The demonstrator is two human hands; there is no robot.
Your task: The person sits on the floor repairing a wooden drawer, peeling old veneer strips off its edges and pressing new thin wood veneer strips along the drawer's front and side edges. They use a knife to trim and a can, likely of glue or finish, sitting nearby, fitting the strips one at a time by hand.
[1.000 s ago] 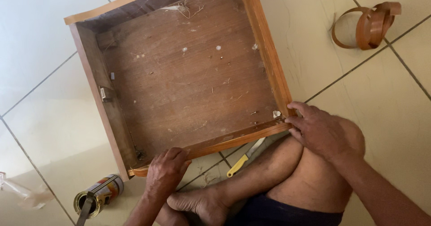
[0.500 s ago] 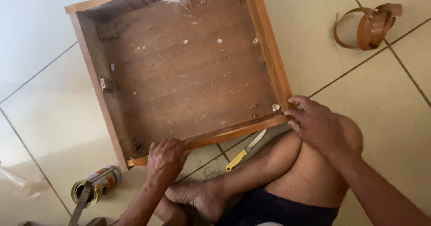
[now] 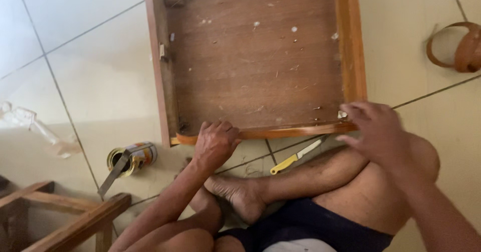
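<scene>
A shallow wooden drawer (image 3: 165, 71) lies flat on the tiled floor in front of my crossed legs, its dusty brown bottom facing up. A thin orange-brown edging strip (image 3: 295, 131) runs along its near edge. My left hand (image 3: 215, 144) presses on that strip near the drawer's near left corner, fingers curled over it. My right hand (image 3: 378, 132) rests on the near right corner, fingertips on the strip's end and the side rail. A yellow-handled knife (image 3: 295, 158) lies on the floor between the drawer and my shin.
An open glue tin (image 3: 133, 158) with a flat blade in it lies on the floor left of my knee. A coil of edging strip (image 3: 458, 49) sits at the right. Crumpled clear plastic (image 3: 35, 129) lies at the left, a wooden frame (image 3: 60, 217) at the bottom left.
The view has swung right and down, so the drawer now sits squarer and higher in frame. Both hands stay on the near edge strip, the left one slid slightly along it.
</scene>
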